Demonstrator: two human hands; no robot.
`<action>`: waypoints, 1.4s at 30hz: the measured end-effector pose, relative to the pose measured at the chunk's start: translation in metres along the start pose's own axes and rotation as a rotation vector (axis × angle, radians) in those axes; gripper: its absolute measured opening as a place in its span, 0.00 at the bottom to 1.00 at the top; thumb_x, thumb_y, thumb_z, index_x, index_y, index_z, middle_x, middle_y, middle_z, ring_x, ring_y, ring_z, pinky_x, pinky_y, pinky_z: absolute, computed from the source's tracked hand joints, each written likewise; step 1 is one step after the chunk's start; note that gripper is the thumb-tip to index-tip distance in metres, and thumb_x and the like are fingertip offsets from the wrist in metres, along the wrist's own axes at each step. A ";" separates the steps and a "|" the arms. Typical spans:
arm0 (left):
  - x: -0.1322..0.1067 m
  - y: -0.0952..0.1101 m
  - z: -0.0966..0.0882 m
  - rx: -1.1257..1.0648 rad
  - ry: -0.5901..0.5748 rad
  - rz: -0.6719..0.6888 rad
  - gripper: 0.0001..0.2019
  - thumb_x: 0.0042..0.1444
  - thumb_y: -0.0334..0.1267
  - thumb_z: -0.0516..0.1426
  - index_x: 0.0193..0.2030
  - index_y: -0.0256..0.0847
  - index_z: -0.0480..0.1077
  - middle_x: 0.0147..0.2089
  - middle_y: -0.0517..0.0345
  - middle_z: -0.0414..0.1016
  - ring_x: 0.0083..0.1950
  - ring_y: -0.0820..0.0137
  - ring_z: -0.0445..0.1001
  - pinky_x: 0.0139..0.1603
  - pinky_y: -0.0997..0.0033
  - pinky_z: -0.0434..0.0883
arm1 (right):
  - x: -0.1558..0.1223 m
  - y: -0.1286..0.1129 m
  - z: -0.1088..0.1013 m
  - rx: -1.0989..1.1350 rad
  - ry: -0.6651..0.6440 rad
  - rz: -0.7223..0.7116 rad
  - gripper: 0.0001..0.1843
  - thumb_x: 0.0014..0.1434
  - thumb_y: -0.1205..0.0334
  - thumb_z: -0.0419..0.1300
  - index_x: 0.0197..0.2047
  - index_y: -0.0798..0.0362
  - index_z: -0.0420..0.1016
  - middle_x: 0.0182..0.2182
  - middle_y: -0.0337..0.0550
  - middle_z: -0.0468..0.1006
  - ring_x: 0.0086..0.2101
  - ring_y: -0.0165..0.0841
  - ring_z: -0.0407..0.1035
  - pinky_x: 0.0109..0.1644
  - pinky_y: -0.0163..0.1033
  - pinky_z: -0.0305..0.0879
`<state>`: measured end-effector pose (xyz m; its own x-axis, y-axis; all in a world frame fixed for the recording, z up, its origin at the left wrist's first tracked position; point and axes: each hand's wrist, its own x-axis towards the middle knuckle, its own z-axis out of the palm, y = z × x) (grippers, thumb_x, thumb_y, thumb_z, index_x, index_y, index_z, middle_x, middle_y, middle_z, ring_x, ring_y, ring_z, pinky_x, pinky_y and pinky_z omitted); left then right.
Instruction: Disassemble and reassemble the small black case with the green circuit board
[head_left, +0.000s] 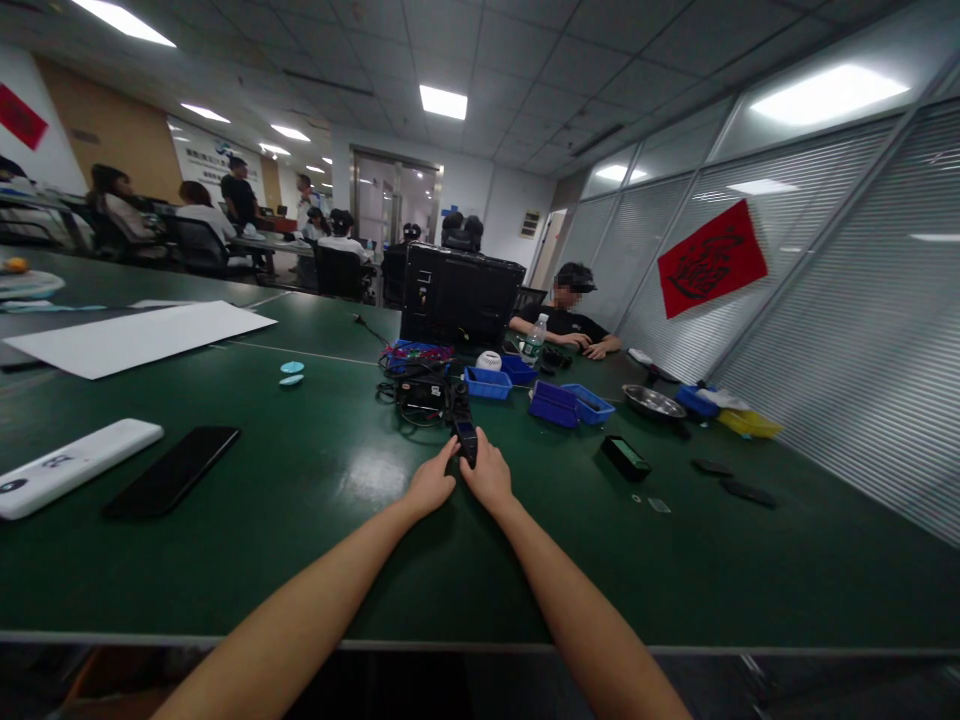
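Note:
A small black device with a dark screen (466,437) stands on the green table between my two hands, its kind too small to make out. My left hand (433,482) is closed against its left side, fingertips touching it. Around the right side and near edge, my right hand (489,473) grips it with the thumb in front. Just beyond lies a tangle of black cables and a black box with a pale label (424,395). Parts of my fingers are hidden behind the device.
Blue bins (487,383), a white ball (489,361) and a bottle (535,340) stand beyond, near a black monitor (461,295). To the left lie a black phone (174,470) and a white power bank (79,468). A black box (625,457) sits right. Another person (574,320) sits opposite.

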<state>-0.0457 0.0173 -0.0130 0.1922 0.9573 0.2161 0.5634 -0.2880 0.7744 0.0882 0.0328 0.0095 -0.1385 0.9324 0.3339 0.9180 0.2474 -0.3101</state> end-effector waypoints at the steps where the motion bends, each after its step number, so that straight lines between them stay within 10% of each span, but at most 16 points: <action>1: -0.001 0.000 -0.001 -0.003 -0.011 0.008 0.40 0.41 0.25 0.49 0.64 0.45 0.43 0.60 0.61 0.61 0.59 0.70 0.60 0.58 0.70 0.57 | 0.002 0.004 -0.002 -0.014 -0.006 0.036 0.36 0.54 0.56 0.52 0.62 0.59 0.45 0.46 0.54 0.69 0.46 0.41 0.63 0.46 0.40 0.58; 9: -0.006 0.007 -0.007 -0.066 0.007 -0.022 0.38 0.43 0.26 0.49 0.63 0.46 0.45 0.55 0.62 0.67 0.54 0.70 0.65 0.54 0.71 0.61 | 0.011 0.062 -0.026 -0.103 0.006 0.366 0.35 0.53 0.54 0.51 0.59 0.63 0.49 0.45 0.59 0.68 0.45 0.44 0.63 0.42 0.42 0.61; 18: -0.007 0.011 -0.008 -0.049 0.011 -0.054 0.33 0.44 0.27 0.49 0.61 0.44 0.53 0.52 0.61 0.70 0.49 0.71 0.69 0.51 0.73 0.63 | 0.011 0.067 -0.032 -0.091 0.036 0.426 0.26 0.51 0.52 0.52 0.50 0.59 0.62 0.42 0.55 0.67 0.43 0.43 0.63 0.40 0.43 0.62; 26: -0.006 0.011 -0.006 -0.081 0.035 -0.046 0.31 0.46 0.28 0.51 0.60 0.43 0.54 0.52 0.59 0.70 0.51 0.70 0.68 0.54 0.71 0.62 | 0.006 0.062 -0.058 0.309 0.565 0.228 0.27 0.52 0.48 0.51 0.50 0.58 0.61 0.43 0.54 0.66 0.45 0.42 0.60 0.47 0.45 0.59; 32: -0.010 0.022 -0.016 0.072 0.277 0.095 0.40 0.43 0.33 0.56 0.63 0.42 0.43 0.65 0.55 0.48 0.63 0.65 0.51 0.61 0.63 0.53 | 0.007 0.046 -0.034 1.129 -0.078 0.328 0.18 0.52 0.48 0.50 0.39 0.53 0.63 0.20 0.35 0.64 0.16 0.26 0.58 0.16 0.31 0.54; 37: -0.016 0.029 -0.022 0.177 0.156 0.289 0.35 0.45 0.31 0.55 0.61 0.44 0.50 0.62 0.55 0.55 0.62 0.67 0.53 0.62 0.63 0.52 | 0.004 0.047 -0.027 1.234 -0.658 0.506 0.17 0.55 0.48 0.46 0.31 0.54 0.61 0.15 0.36 0.65 0.12 0.25 0.56 0.12 0.26 0.43; 42: -0.015 0.022 -0.017 0.135 0.078 0.253 0.30 0.45 0.33 0.57 0.57 0.43 0.57 0.53 0.55 0.66 0.54 0.66 0.63 0.56 0.65 0.59 | 0.003 0.053 -0.038 0.709 -0.458 0.351 0.27 0.58 0.43 0.39 0.26 0.56 0.65 0.18 0.43 0.69 0.16 0.26 0.60 0.18 0.29 0.49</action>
<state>-0.0499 -0.0029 0.0113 0.2808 0.8521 0.4417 0.6078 -0.5140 0.6053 0.1501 0.0389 0.0281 -0.1672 0.9607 -0.2217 0.5125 -0.1074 -0.8519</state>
